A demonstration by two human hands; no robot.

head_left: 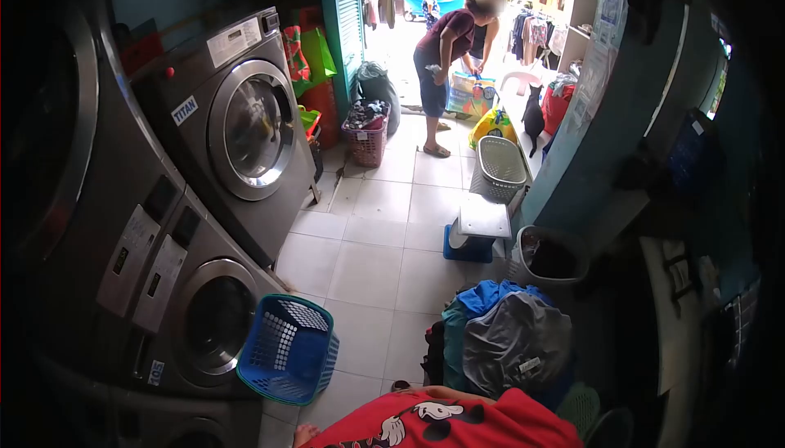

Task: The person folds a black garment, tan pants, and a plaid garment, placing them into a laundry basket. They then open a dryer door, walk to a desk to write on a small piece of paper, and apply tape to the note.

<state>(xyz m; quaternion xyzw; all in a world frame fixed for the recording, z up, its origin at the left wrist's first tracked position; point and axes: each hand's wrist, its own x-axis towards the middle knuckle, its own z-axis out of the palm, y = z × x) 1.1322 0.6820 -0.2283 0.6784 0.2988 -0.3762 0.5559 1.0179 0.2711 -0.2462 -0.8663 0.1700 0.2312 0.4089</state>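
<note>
A small patch of skin, seemingly my left hand [306,434], shows at the bottom edge beside my red shirt [458,422]; its fingers are too cut off to read. My right hand is out of view. In front of the shirt, to the right, a grey cloth bundle with a white label [517,346] lies on a pile with blue cloth [491,294]. An empty blue basket [288,350] is tilted by the lower front-loading machine [217,317] on the left.
A scale with a white top [482,217], a grey basket [500,162] and a bin [552,256] stand on the right. A full pink basket [365,144] is near the doorway, where a person [441,47] bends over a large bag [472,95]. A black cat [533,119] is near them.
</note>
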